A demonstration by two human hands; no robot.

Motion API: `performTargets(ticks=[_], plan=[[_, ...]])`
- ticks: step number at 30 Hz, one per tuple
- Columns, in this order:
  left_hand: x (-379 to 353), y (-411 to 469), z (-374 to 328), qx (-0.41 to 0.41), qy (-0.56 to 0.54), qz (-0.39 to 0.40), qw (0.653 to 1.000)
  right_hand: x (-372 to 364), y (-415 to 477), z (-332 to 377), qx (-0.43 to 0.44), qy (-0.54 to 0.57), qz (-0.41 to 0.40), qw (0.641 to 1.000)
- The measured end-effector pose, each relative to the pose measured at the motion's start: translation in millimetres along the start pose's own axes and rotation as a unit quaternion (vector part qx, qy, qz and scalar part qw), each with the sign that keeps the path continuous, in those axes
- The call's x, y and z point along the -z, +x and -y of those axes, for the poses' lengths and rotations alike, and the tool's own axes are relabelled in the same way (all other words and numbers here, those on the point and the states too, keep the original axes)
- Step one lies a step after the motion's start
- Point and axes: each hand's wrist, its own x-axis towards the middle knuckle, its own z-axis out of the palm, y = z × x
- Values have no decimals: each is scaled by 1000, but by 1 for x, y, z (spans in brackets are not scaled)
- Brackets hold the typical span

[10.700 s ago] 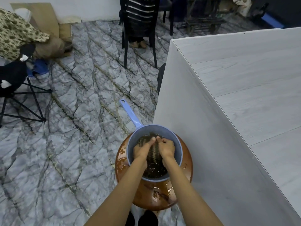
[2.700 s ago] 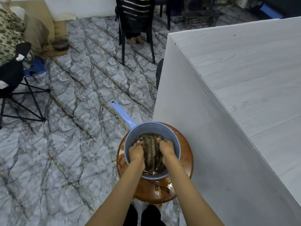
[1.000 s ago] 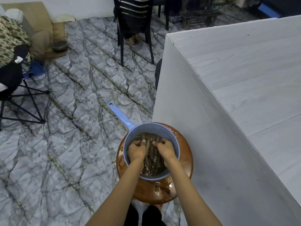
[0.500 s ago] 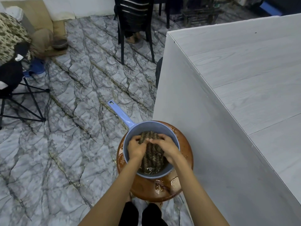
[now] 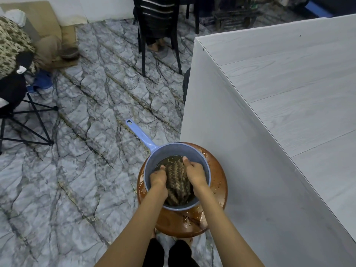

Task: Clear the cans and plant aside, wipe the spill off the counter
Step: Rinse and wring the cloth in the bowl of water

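A wet, brown ribbed cloth (image 5: 177, 180) lies in dark water inside a blue plastic dipper bowl (image 5: 169, 149) with a long handle. The bowl stands on a round brown stool (image 5: 219, 182) whose top is wet. My left hand (image 5: 158, 177) grips the cloth's left side and my right hand (image 5: 193, 173) grips its right side, both inside the bowl. The pale grey counter (image 5: 289, 89) rises to the right. No cans, plant or spill show on it.
A black chair (image 5: 158, 26) stands at the back on the marble floor (image 5: 77, 151), with a person's feet (image 5: 156, 46) under it. A folding black stool (image 5: 23, 112) with clothes sits at the left. The counter's side panel is close beside the stool.
My hands have pushed the cloth back down into the water and moved apart to its two sides; half a second ago they held it bunched together higher in the bowl.
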Motion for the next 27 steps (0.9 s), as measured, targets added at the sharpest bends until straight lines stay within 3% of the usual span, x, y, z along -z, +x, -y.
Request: performTargets(ticks=[5, 7, 10, 12, 14, 16, 18, 20, 22, 27], plan=[[3, 2, 3, -126, 184, 53, 973, 2, 2, 0, 10, -91, 63, 994], [4, 1, 2, -170, 311, 42, 934, -1, 5, 0, -4, -140, 46, 989], [3, -10, 2, -214, 489, -4, 845, -4, 3, 1, -1, -170, 2, 985], [2, -16, 3, -249, 516, -17, 820, -1, -2, 2, 26, -137, 0, 990], [3, -13, 2, -273, 445, 10, 853, 5, -10, 5, 65, -95, 15, 993], [8, -12, -3, -255, 291, 63, 920, 11, -19, 7, 118, -62, 36, 990], [14, -14, -10, -211, 132, 145, 958, 18, -29, 10, 159, -51, 58, 984], [23, -17, -17, -180, 66, 223, 956, 23, -32, 10, 185, -40, 46, 981], [31, -16, -20, -172, 72, 266, 946, 29, -31, 11, 191, -30, 13, 981], [30, -16, -15, -239, 95, 184, 949, 29, -30, 16, 187, -110, -29, 976]])
